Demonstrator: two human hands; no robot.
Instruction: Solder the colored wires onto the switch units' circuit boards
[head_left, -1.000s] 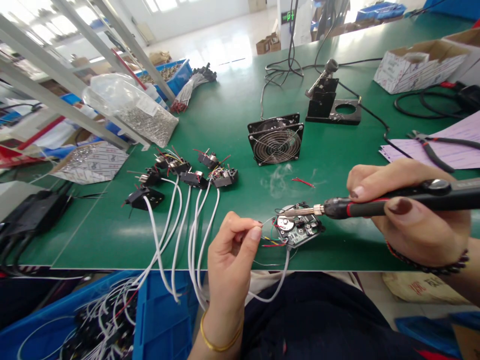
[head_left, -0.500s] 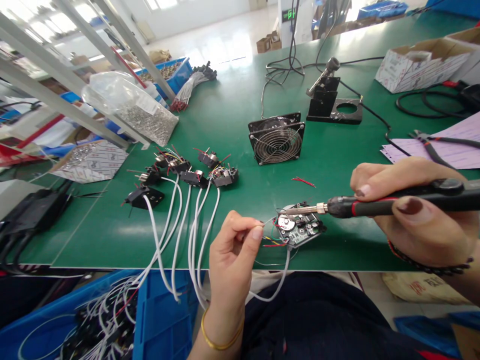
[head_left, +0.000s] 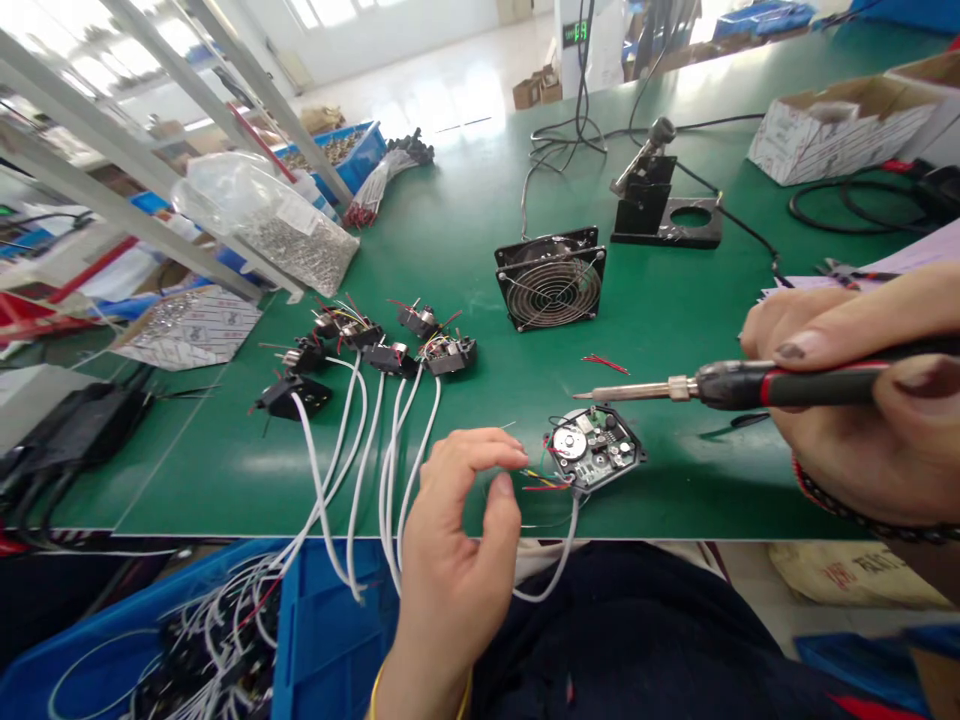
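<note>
The green tabletop (head_left: 465,240) carries a caged fan (head_left: 550,282) and an iron stand (head_left: 660,210); below its front edge sits a blue crate (head_left: 330,640) of white-cabled parts (head_left: 210,640). The hands are apart: the right hand (head_left: 862,400) is clamped on a soldering iron (head_left: 750,385), its tip just above the board, while the left hand (head_left: 457,530) curls close beside the board. Whether its fingertips (head_left: 517,458) hold anything, I cannot tell. The round circuit board (head_left: 592,448) lies flat near the front edge, between the hands, touching neither. It looks light and fragile, best taken by its rim, not its thin wires (head_left: 544,485). Its joints are too small to make out.
</note>
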